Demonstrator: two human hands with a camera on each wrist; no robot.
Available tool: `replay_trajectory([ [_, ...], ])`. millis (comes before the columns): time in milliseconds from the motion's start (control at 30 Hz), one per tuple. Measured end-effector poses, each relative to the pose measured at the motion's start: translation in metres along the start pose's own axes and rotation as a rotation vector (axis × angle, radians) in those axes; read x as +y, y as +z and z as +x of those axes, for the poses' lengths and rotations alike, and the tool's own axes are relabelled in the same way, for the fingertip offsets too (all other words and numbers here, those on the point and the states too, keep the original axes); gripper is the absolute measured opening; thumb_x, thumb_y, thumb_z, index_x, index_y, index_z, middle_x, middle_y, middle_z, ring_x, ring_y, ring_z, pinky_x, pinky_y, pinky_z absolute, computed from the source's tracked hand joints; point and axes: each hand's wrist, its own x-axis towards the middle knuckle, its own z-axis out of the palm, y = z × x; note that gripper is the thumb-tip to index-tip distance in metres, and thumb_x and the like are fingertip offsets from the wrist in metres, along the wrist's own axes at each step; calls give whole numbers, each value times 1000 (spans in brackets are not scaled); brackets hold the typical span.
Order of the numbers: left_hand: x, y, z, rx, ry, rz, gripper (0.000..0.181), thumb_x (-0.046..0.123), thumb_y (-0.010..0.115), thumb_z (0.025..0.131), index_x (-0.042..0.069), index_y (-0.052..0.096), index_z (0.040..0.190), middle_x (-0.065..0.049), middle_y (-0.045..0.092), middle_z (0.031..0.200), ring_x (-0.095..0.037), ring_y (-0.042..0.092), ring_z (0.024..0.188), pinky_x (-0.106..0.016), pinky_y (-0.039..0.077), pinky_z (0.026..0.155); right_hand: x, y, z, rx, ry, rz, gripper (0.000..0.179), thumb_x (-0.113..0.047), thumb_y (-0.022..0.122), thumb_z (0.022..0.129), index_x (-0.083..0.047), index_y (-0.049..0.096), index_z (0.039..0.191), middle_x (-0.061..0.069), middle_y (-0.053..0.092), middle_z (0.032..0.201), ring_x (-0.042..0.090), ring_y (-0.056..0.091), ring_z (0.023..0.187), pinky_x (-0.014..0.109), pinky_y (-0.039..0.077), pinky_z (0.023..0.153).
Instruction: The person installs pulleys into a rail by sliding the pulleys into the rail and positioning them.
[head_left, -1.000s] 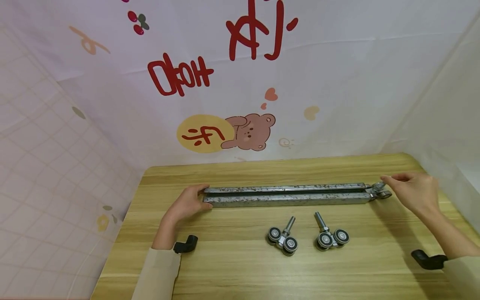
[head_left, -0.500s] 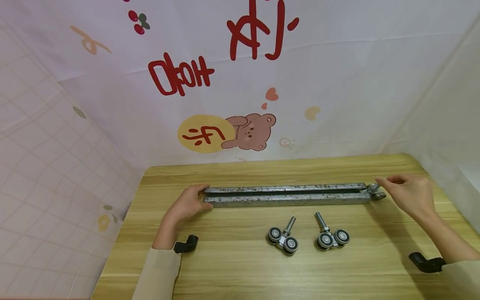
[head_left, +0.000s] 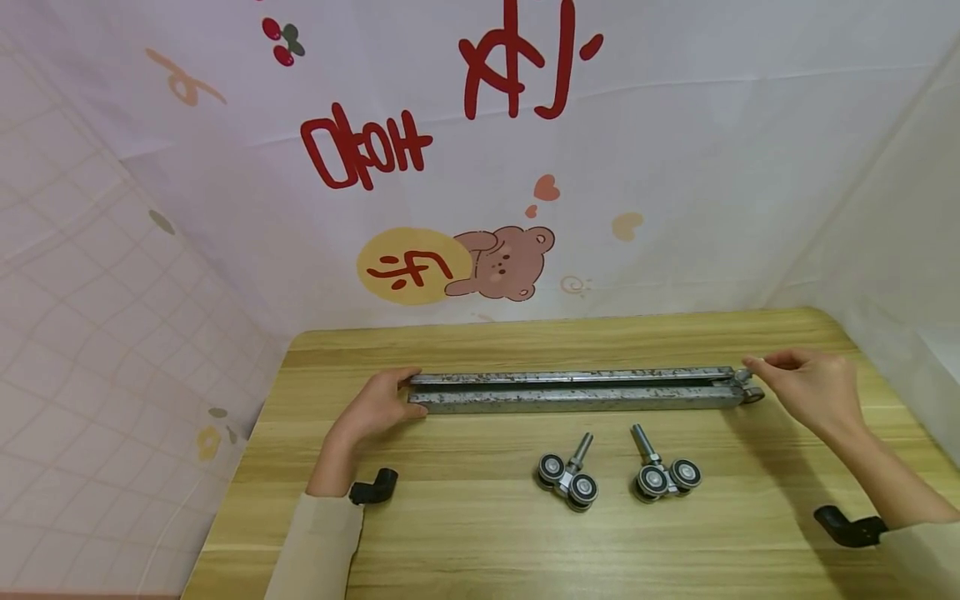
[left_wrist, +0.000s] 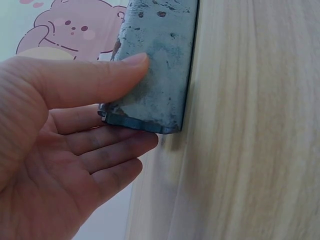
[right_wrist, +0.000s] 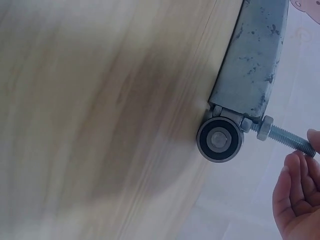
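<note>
A long, scuffed metal track rail (head_left: pixel 570 400) with a slot along its top lies on the table. My left hand (head_left: pixel 382 402) grips its left end, thumb (left_wrist: pixel 122 75) on the near side wall; in the head view the fingers reach round the far side. At the right end, my right hand (head_left: pixel 813 390) pinches the threaded bolt (right_wrist: pixel 290 139) of a roller trolley. One wheel (right_wrist: pixel 219 140) of that trolley shows just outside the rail's end; its other wheels are hidden inside. The bolt stands up out of the slot.
Two more roller trolleys, a left one (head_left: pixel 568 482) and a right one (head_left: pixel 663 477), lie on the wooden table (head_left: pixel 480 550) in front of the rail. A printed cloth (head_left: pixel 675 167) hangs behind the table.
My right hand has moved left with the trolley, whose leading part has slid into the rail's right end. My left hand keeps its grip on the left end.
</note>
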Motion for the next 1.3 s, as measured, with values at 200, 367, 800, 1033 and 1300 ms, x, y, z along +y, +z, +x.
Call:
replay_trajectory([
  [200,1,0,2,-2,13,15,74,12,83,91,-5,47,154,-22,53,153,-40,54,137,-52,48,106,-2,-1,0,-37,-13,-19,40,-35,77,97,4,80,97,17,77,83,-5,57,60,20,44,52],
  [367,-1,0,1,0,8,18,74,12,84,91,-4,48,154,-22,54,152,-40,54,136,-52,49,104,-5,3,1,-35,-45,-8,34,-30,78,96,4,81,97,18,78,85,-10,56,62,17,44,54],
  [800,-2,0,2,-3,-2,17,74,13,84,91,-4,49,154,-22,56,150,-39,55,136,-52,48,106,-18,5,1,-119,-86,10,30,-24,76,98,5,78,104,21,77,93,-12,58,70,21,49,57],
  [1033,-3,-1,2,-2,10,10,73,12,84,90,-4,49,153,-22,55,151,-40,54,137,-53,47,107,-25,7,0,-137,-98,20,28,-23,76,98,4,78,105,20,77,93,-10,59,70,22,50,57],
  [1300,-4,0,2,3,7,16,74,12,84,91,-4,49,153,-23,55,150,-40,55,136,-53,48,106,-31,11,-1,-151,-120,42,26,-20,73,100,5,78,106,18,77,92,-6,62,70,24,52,57],
])
